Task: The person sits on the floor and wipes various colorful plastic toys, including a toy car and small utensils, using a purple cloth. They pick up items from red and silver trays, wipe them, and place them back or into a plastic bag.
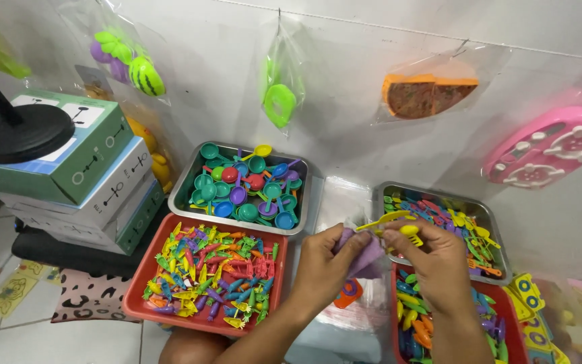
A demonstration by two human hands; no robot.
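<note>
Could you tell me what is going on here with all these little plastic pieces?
A person sits among trays of small toy utensils. The left hand holds a purple plastic piece, and the right hand pinches yellow toy cutlery above it. On the left, a metal tray holds toy spoons and pans, and a red tray in front of it holds mixed small cutlery. A second metal tray and another red tray lie to the right.

Your right hand (439, 259) hides part of the lower right red tray (510, 317), which the bottom edge cuts off. The pink toy (550, 148) at right runs off frame.
</note>
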